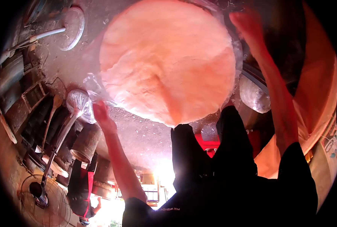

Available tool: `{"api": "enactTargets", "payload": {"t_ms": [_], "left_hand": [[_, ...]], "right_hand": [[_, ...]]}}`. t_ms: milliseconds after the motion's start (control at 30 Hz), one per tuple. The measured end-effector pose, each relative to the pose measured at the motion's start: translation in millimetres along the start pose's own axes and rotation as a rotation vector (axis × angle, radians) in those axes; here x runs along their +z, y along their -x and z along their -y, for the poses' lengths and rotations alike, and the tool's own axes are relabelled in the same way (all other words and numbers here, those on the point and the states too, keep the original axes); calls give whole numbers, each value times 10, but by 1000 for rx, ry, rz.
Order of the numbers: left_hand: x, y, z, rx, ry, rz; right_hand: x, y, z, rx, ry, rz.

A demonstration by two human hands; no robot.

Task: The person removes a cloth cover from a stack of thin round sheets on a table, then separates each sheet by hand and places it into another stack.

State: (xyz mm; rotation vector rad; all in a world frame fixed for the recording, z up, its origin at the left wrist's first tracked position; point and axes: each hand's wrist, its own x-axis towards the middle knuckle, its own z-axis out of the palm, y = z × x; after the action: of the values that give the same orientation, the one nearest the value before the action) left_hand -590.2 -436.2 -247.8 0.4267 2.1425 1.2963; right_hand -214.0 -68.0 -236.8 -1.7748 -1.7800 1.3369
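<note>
2 hands (105, 118) (247, 25) flank 1 large, round, pinkish mass (168, 56).

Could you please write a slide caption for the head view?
Left hand and right hand flank a large round mass of pale material, clear plastic at its edge.

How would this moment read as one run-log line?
pale round mass: ahead of dark-clad legs | left hand: near clear plastic, grip unclear | right hand: by the mass's right edge, grip unclear
</note>
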Motion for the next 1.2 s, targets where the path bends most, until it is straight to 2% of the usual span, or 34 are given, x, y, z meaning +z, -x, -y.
{"api": "enactTargets", "payload": {"t_ms": [33, 67, 133, 200, 300, 333, 367, 400, 433, 467, 500, 633, 667, 700, 733, 767, 800, 833, 867, 933, 1000, 1033, 1100, 1133, 1167, 1200], "left_hand": [[106, 127, 54, -111, 120, -37], [209, 252, 97, -226, 236, -74], [179, 346, 324, -301, 237, 58], [201, 395, 335, -297, 213, 10], [222, 554, 42, -190, 138, -141], [229, 626, -17, -183, 140, -135], [226, 696, -69, -165, 108, -147], [230, 750, -115, -141, 81, -160], [201, 796, -126, -161, 7, -205], [167, 882, -128, -7, -106, -246], [132, 946, -190, 28, -115, -259], [439, 1265, -769, -10, -184, -97], [443, 1290, -602, -88, -207, -47], [451, 1315, -441, 279, -673, 79], [826, 1524, -854, 72, -682, 166], [1005, 1639, -831, 237, -732, 221], [1139, 1702, -668, 317, -786, 295], [1281, 1770, -573, 323, -861, 387], [1434, 1869, -615, 302, -911, 385], [1565, 1882, -640, 276, -1023, 342], [1728, 1783, -946, 83, -1166, 327], [1898, 1749, -1205, 199, -1189, 276], [2424, 1609, -1689, 672, -862, 194], [2833, 1574, -2137, 675, -726, 274], [3231, 1448, -2286, 577, -521, 368], [3692, 1598, -2931, 355, -251, 487]], "right_hand": [[-28, 207, -63, 279, -109, 28], [-44, 363, -240, 382, -148, 100], [-138, 604, -692, 550, -312, 286], [-276, 855, -663, 368, -337, 156], [-498, 1037, -742, 302, -496, 147], [-309, 1204, -535, 333, -537, -19], [-319, 1207, -677, 465, -395, 157], [-233, 1322, -718, 478, -507, 282], [-257, 1388, -814, 512, -400, 422], [-205, 1493, -859, 394, -492, 382], [-333, 1517, -559, 399, -472, 380], [-1035, 1432, -10, 294, -582, 213], [-1270, 1364, 127, 251, -566, 176], [-1504, 1304, 166, 134, -597, 110], [-1766, 1248, 225, 102, -604, 89], [-2062, 1191, 307, -60, -464, -91], [-2361, 1133, 388, -216, -321, -273], [-2683, 1082, 473, -264, -265, -395], [-3000, 1029, 511, -303, -210, -515], [-3714, 731, 220, -572, 339, -847], [-4237, 503, -105, -326, 557, -846], [-4286, 394, -253, -320, 548, -854], [-4272, 209, -496, -268, 837, -939], [-4277, 168, -476, -271, 824, -940], [-4252, 169, -444, -218, 826, -890], [-4222, 211, -426, -161, 831, -834]]}}
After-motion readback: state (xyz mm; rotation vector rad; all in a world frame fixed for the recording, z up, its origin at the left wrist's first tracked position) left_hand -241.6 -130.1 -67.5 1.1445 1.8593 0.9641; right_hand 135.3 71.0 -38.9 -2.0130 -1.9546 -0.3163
